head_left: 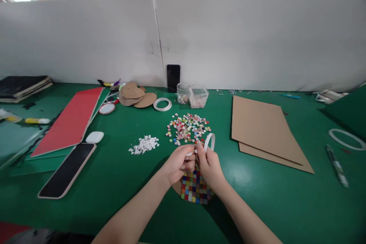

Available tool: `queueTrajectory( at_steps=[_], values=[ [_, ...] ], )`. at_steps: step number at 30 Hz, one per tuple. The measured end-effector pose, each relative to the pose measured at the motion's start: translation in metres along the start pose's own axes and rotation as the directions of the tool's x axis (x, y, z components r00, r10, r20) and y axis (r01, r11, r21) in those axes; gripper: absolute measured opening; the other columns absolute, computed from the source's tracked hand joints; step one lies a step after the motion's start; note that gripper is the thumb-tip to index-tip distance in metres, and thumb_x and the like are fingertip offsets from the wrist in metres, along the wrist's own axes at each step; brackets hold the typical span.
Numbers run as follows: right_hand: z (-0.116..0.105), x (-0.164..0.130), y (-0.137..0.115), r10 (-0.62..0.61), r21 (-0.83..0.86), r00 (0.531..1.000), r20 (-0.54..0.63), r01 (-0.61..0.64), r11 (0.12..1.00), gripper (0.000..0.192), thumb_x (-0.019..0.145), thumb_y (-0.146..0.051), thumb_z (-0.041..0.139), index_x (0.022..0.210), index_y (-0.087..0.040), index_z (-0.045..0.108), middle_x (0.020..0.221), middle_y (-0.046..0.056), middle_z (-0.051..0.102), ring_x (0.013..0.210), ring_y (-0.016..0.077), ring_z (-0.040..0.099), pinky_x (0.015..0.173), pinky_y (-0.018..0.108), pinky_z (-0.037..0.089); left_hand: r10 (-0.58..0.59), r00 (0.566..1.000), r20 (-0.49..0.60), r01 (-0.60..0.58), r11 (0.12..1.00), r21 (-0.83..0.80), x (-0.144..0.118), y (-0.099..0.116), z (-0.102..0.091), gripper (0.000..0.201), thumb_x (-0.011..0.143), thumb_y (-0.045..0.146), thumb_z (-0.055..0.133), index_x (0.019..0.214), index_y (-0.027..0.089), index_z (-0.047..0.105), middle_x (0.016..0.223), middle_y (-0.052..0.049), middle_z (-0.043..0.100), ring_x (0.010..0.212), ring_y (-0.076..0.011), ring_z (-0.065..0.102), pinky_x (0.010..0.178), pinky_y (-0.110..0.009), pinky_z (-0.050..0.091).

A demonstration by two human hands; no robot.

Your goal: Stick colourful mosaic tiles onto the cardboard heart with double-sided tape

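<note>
My right hand [211,166] is closed on a narrow roll of white tape [213,142], which stands up between thumb and fingers. Close against it, my left hand [180,163] has its fingers curled in a pinch; whatever they hold is too small and hidden to make out. Below both hands lies a round cardboard piece [176,187] covered in part by a grid of coloured mosaic tiles [195,190]. Just beyond the hands spreads a pile of loose coloured tiles [187,126]. To the left is a heap of small white paper squares [145,145].
Cardboard sheets [263,129] lie at right, near a pen [336,166]. Cardboard discs [133,95], a white tape roll [162,104] and clear containers [198,96] stand at the back. A phone [67,171] and red board [70,120] lie left. A white partition [243,38] closes the far side.
</note>
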State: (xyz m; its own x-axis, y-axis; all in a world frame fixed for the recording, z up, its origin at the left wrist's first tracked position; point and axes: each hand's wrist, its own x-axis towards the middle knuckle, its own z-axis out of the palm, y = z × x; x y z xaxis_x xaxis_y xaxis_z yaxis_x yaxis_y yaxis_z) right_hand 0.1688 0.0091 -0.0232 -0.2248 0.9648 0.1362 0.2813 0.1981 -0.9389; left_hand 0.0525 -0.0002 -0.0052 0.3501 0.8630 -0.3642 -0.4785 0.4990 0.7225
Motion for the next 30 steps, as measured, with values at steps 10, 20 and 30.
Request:
queueTrajectory(
  at_steps=[10,20,30],
  values=[
    [0.001,-0.002,0.001,0.017,0.068,1.0,-0.008,-0.017,0.998,0.034,0.09,-0.04,0.033,0.064,-0.02,0.038,0.051,-0.006,0.035,0.045,0.0086,0.033,0.042,0.022,0.027,0.04,0.999,-0.029,-0.039,0.999,0.027,0.0,0.002,0.004,0.025,0.082,0.03,0.046,0.063,0.018,0.037,0.046,0.011,0.024,0.034,-0.0015,0.014,0.037,-0.018,0.015],
    [-0.003,-0.002,0.0,-0.071,0.042,0.994,-0.079,0.075,0.996,0.027,0.092,-0.034,0.031,0.08,-0.018,0.049,0.067,0.001,0.052,0.057,0.0125,0.047,0.052,0.024,0.037,0.39,0.913,-0.119,-0.244,0.756,0.608,-0.005,-0.004,0.009,0.024,0.086,0.039,0.041,0.073,0.02,0.048,0.059,0.005,0.041,0.052,-0.0099,0.038,0.05,-0.022,0.03],
    [0.001,-0.005,0.004,-0.077,-0.059,0.994,-0.076,0.073,0.996,0.031,0.092,-0.036,0.029,0.074,-0.019,0.047,0.062,0.0,0.052,0.053,0.0132,0.049,0.05,0.024,0.036,0.475,0.879,-0.031,-0.222,0.466,0.856,-0.007,-0.01,0.01,0.025,0.091,0.033,0.032,0.071,0.021,0.04,0.067,0.002,0.047,0.062,-0.0131,0.043,0.058,-0.024,0.03]
  ],
)
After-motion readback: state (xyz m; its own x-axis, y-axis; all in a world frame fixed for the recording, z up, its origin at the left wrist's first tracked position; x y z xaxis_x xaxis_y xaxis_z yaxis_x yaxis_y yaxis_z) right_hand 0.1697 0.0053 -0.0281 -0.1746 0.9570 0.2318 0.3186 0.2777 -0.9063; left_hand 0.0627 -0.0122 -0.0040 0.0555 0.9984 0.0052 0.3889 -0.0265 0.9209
